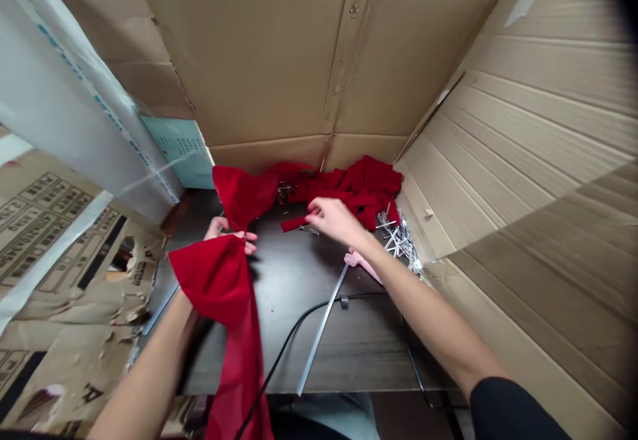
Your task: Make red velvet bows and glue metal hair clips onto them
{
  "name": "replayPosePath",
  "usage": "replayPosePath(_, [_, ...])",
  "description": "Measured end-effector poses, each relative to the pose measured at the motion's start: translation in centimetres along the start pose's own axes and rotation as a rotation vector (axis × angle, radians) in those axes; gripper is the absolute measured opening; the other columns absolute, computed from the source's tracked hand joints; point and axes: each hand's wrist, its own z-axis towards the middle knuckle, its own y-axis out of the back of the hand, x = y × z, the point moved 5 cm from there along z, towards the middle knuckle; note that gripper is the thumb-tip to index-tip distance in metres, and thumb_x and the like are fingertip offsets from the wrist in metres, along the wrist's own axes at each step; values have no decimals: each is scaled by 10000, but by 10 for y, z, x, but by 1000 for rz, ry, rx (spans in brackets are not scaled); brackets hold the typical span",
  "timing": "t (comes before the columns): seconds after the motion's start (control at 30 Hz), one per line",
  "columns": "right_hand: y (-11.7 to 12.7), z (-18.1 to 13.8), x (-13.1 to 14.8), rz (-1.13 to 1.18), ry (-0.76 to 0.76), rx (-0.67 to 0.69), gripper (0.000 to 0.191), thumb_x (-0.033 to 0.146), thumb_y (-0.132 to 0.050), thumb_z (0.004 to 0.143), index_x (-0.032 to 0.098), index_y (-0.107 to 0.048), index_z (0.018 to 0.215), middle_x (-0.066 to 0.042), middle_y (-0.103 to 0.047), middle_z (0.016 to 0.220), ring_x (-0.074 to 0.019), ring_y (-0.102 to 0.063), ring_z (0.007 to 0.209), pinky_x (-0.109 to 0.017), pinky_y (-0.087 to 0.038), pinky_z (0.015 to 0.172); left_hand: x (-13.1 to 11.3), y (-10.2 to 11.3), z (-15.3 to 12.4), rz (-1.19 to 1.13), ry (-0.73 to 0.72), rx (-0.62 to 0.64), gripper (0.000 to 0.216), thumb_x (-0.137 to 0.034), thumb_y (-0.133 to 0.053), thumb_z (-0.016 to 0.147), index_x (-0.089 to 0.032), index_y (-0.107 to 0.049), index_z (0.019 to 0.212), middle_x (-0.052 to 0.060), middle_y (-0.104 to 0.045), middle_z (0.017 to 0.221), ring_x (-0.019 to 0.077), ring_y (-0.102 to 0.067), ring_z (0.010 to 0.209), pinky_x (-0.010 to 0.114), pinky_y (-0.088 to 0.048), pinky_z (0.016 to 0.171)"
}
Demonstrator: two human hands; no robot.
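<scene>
A large red fabric bow (214, 274) with a long hanging tail is gathered at its middle in my left hand (222, 230). The fingers of that hand are partly behind the fabric. My right hand (335, 219) is over the table with thumb and fingers pinched together. Its fingertips are at the end of a short red strip (294, 224); whether they grip it or some small piece is hidden. Thin metallic pieces (310, 230) lie just under this hand. Behind it is a heap of red fabric strips (369, 184).
Silver twist ties (403, 244) lie in a pile at the right. A pink tool (363, 264), partly behind my right forearm, lies near a long translucent stick (321, 333). A black cable (294, 330) crosses the dark table (284, 287). Cardboard walls (269, 54) enclose the back and right.
</scene>
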Motion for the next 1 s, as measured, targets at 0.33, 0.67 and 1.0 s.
replayPosePath(0.33, [48, 41, -71, -220, -120, -449, 175, 162, -484, 824, 101, -637, 882, -236, -625, 1110, -357, -465, 1186, -499, -326, 993, 28, -14, -11, -102, 56, 26, 523, -214, -778, 689, -152, -605, 1179, 117, -719, 1004, 189, -719, 795, 253, -577, 631])
replayPosePath(0.67, [-40, -53, -23, 850, -167, -207, 294, 384, -653, 767, 193, -521, 946, -4, -656, 656, -99, -491, 399, -189, -277, 334, 37, -27, -15, 155, -93, 107, 756, -205, -837, 608, -160, -563, 1311, 156, -670, 1203, 228, -651, 959, 339, -505, 848])
replayPosePath(1.0, [-43, -75, -13, 517, 57, -472, 156, 148, -577, 742, 216, -718, 730, -73, -590, 1022, -197, -611, 859, -303, -505, 637, 46, -41, -19, 142, -147, 255, 630, -181, -841, 584, -257, -659, 1182, 92, -441, 1447, 205, -623, 977, 322, -526, 831])
